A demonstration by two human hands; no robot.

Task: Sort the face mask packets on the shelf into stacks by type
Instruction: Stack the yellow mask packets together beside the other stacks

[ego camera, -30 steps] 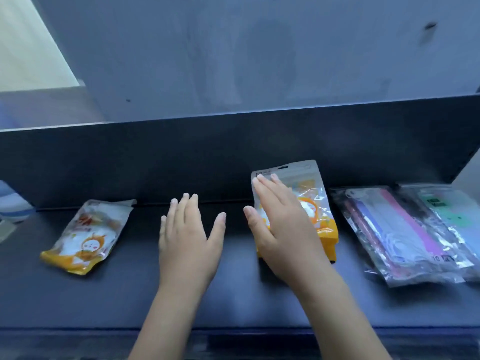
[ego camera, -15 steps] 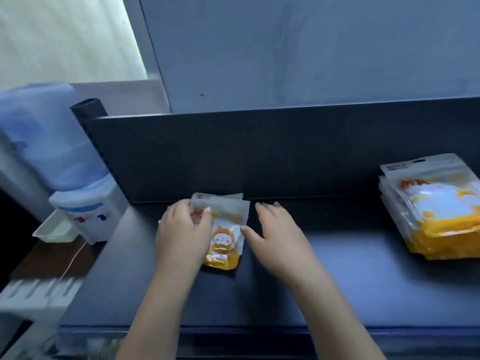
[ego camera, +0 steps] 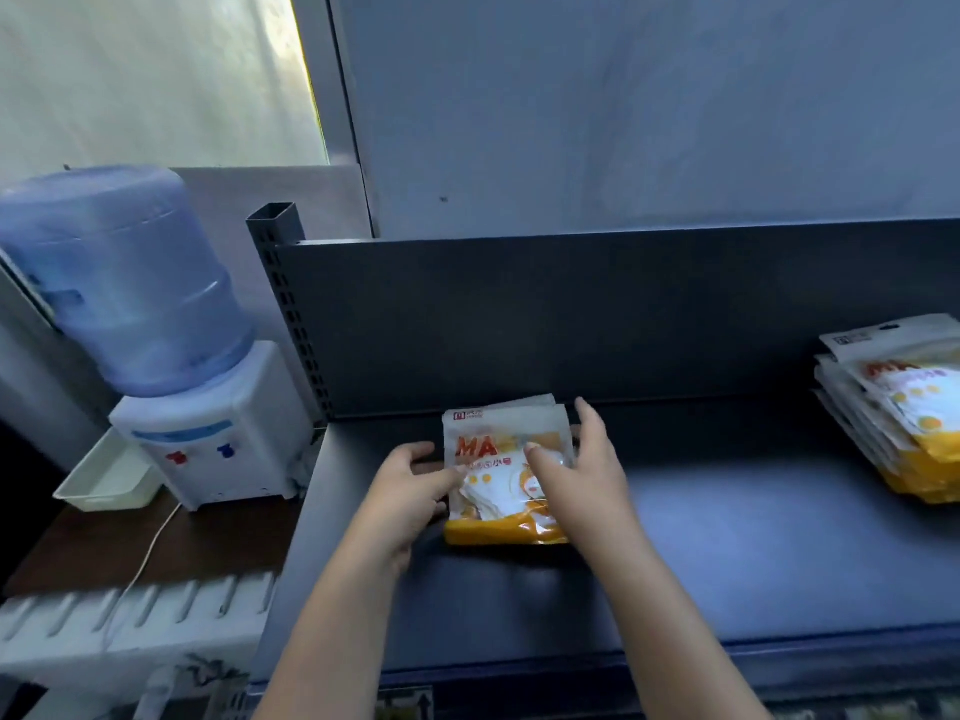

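Note:
A white and orange face mask packet (ego camera: 493, 454) lies near the left end of the dark shelf (ego camera: 727, 553). My left hand (ego camera: 410, 485) grips its left edge, fingers curled onto the packet. My right hand (ego camera: 582, 470) holds its right side, thumb on the front and fingers behind the right edge. A second packet seems to lie under it, showing at the top. At the far right a stack of matching orange packets (ego camera: 904, 407) rests on the shelf, partly cut off by the frame.
The shelf's back panel (ego camera: 571, 314) rises behind the packets and a slotted upright (ego camera: 283, 283) marks its left end. Left of the shelf stand a water dispenser (ego camera: 208, 433) with a blue bottle (ego camera: 114, 283), a white tray (ego camera: 104, 480) and a white radiator (ego camera: 130, 615).
The view has swung left, away from the orange stack. Both hands have closed on the single orange packet and turned it upright and square to the shelf.

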